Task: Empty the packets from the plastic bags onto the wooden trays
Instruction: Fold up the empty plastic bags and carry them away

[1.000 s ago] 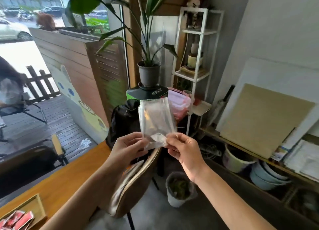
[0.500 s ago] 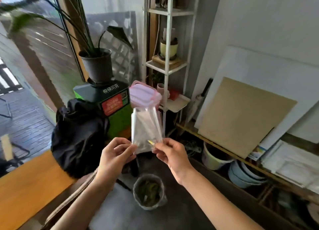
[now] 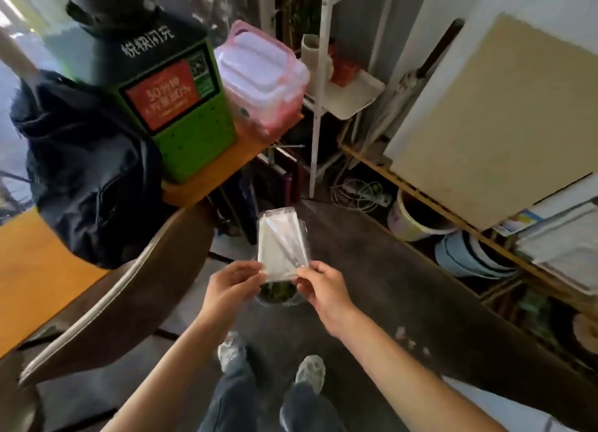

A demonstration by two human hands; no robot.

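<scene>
At the centre of the frame I hold a clear plastic bag (image 3: 282, 242) upright in front of me, over the dark floor. My left hand (image 3: 230, 289) pinches its lower left corner and my right hand (image 3: 323, 289) pinches its lower right corner, the two hands close together with the bag stretched between them. The bag looks empty, though glare makes it hard to be sure. Directly below my hands, a small bin (image 3: 279, 295) with green contents sits on the floor. No wooden tray is in view; a strip of orange table (image 3: 35, 279) runs along the left edge, behind a brown chair back (image 3: 129, 289). I judge the risk to be this: the thin film could slip from my fingertips and fall short of the bin, or any packet left inside could be thrown away with it.
</scene>
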